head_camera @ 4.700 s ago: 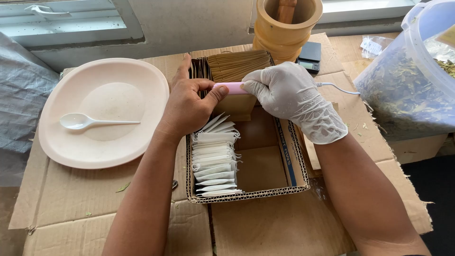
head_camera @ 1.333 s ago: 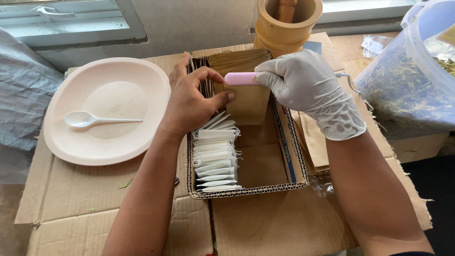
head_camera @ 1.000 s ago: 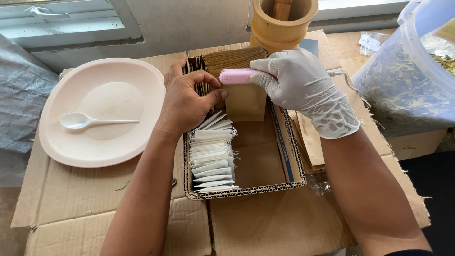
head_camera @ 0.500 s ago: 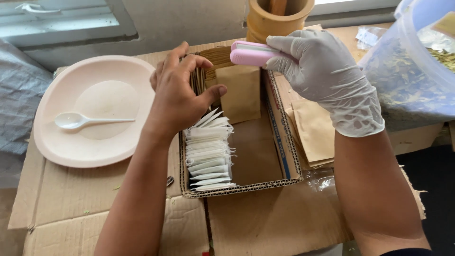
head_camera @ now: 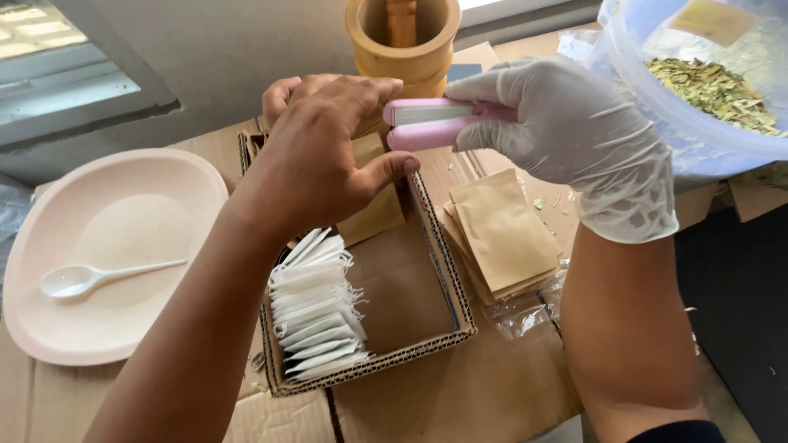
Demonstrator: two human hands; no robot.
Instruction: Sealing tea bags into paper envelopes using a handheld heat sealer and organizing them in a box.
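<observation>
My right hand (head_camera: 574,139), gloved, is clamped around the pink sealer (head_camera: 431,125), holding it over the far end of the box (head_camera: 447,271); its two arms stand slightly parted at the tip. My bare left hand (head_camera: 324,156) hovers with fingers curled over the brown pouches (head_camera: 369,205) standing at the far end of the box, thumb out toward the sealer. I cannot tell whether those fingers pinch a pouch top or only rest on it.

I judge this the sealing step: a pouch top has to sit flat between the sealer's arms before I press. The next move calls for steadying one pouch upright and lining its open edge squarely in the gap, then squeezing evenly so the seam runs straight.

White sachets (head_camera: 316,308) fill the box's left side. A stack of flat pouches (head_camera: 501,234) lies on the surface just right of the box. The plate (head_camera: 164,184) with its spoon (head_camera: 90,276) sits well to the left, the tub of dried leaves (head_camera: 698,82) at far right.
</observation>
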